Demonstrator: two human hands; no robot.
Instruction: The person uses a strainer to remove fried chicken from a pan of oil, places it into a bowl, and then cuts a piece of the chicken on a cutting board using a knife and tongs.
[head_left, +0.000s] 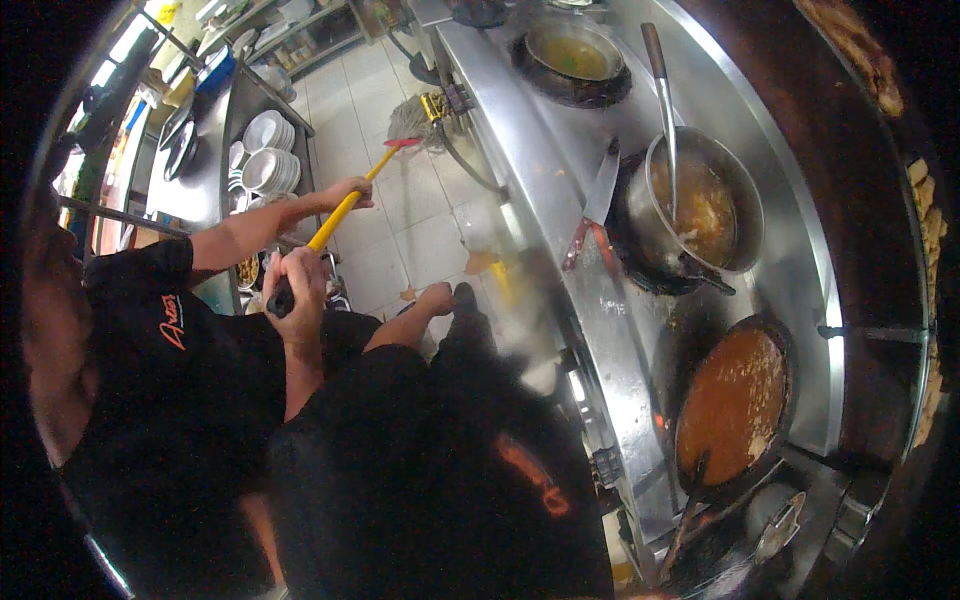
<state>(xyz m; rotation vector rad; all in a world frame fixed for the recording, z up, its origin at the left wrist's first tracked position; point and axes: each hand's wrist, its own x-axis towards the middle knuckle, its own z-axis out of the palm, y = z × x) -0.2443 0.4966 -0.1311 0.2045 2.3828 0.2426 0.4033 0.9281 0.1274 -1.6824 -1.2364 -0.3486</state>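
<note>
My left hand hangs low in front of my dark shirt, above the tiled floor, its fingers looking curled; whether it holds anything is not clear. A dark shoe is just beside it. My right hand is out of view. Close at my left a co-worker in a black shirt grips a yellow mop handle with both hands, apart from mine. The grey mop head lies on the floor beyond, near the stove. A blurred yellow thing shows on the floor to the right of my hand.
Along the right runs a steel cooking counter with a pot of broth and a ladle, a further pan, a knife and a wide pan of reddish-brown sauce. A hose hangs from its front. Stacked white bowls stand on a left shelf.
</note>
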